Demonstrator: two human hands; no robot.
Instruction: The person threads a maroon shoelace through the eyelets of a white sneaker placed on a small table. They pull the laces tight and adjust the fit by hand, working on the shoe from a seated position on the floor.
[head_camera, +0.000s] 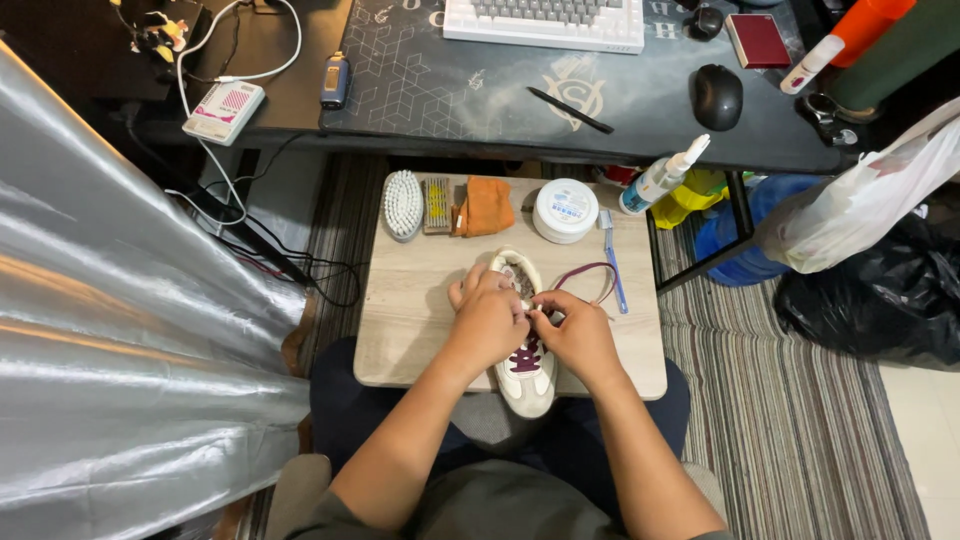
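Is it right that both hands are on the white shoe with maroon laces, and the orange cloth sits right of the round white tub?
Not quite. In the head view the orange cloth lies left of the round white tub. Both hands, left and right, are on the white shoe.

Both forearms are bare, no sleeves reaching them; the left hand (488, 318) and right hand (580, 335) wear no gloves (no rings or watch visible). Dark trousers cover the legs; a grey-green top shows at the bottom edge
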